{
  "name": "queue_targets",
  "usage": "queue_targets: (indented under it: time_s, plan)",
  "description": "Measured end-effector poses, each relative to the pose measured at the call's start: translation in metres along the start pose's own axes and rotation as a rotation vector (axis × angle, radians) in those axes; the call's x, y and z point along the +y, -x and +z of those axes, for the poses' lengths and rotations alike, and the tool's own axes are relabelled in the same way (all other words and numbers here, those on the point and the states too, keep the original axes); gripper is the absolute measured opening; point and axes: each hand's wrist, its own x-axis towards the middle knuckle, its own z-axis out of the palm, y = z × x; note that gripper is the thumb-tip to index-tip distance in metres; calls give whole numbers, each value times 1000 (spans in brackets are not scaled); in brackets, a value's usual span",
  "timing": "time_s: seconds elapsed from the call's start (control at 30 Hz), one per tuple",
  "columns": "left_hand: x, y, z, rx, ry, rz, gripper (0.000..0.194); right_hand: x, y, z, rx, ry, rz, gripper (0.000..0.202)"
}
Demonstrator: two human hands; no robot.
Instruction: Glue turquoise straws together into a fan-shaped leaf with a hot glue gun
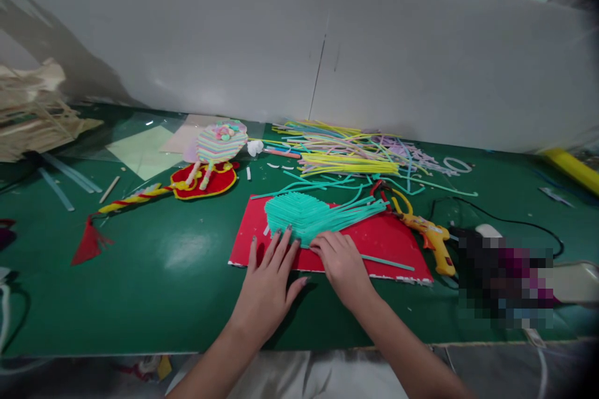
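Teal pipe cleaners lie side by side in a leaf-like shape [297, 209] on a red board [384, 240], their loose ends fanning to the right. My left hand [271, 274] rests flat with fingers spread, its fingertips on the lower left edge of the teal shape. At the shape's lower edge, my right hand [344, 265] has its fingers curled and pressed together on a teal pipe cleaner [390, 262], which sticks out to the right across the board. Where the fingers meet the strip is partly hidden.
A yellow glue gun [433, 240] and red-handled pliers [381, 190] lie right of the board. Behind it is a pile of coloured pipe cleaners [346, 159]. To the left lie a striped round piece [222, 142], a red tassel [88, 242] and green paper [147, 153].
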Motion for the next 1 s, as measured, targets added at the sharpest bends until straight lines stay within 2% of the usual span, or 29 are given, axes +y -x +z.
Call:
queue_targets:
  time_s: [0.3,0.53,0.63,0.83,1.0]
  plan:
    - [0,-1,0,3,10,-6,55,6,-4,-3,-62,60,-103,14]
    - [0,-1,-1,-19,10,1,55,5,-4,-4,-17,107,-131,14]
    - [0,0,-1,-19,14,-3,55,5,-3,-3,-37,81,-129,15]
    - [0,0,0,1,34,-8,54,6,1,-2,-139,-108,49,16]
    - [0,-1,-1,-2,40,-12,53,8,2,0,-107,-274,130,18]
